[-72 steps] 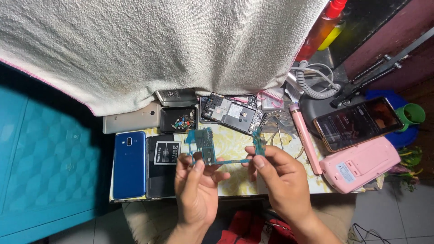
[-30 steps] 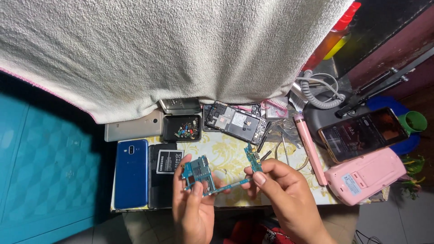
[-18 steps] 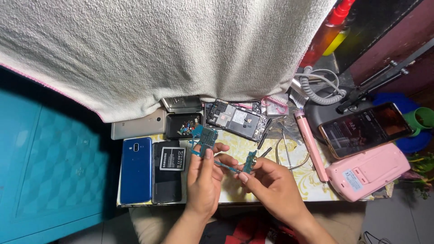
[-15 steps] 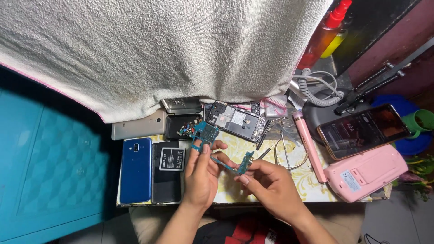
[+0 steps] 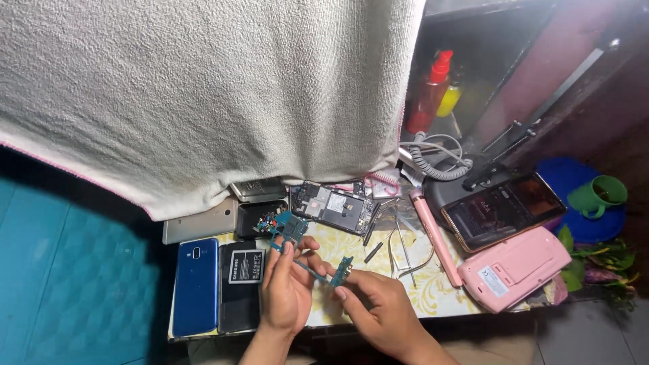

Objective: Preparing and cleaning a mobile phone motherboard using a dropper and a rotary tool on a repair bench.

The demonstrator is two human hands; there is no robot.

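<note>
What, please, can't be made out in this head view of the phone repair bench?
- Back of the bench: hidden under the white towel.
- Parts on the teal circuit board: too small.
- Board's lower end: partly covered by the right hand and left hand.
- Small tray contents: too small.

White towel point(image 5: 203, 88) overhangs table point(image 5: 433, 297); teal floor point(image 5: 74, 284).

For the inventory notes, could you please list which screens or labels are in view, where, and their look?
Phone screen: right of centre, dark, dimly lit rectangle.
Battery label: left of the left hand, white on black.
Pink case sticker: lower right, small white rectangle.
</note>
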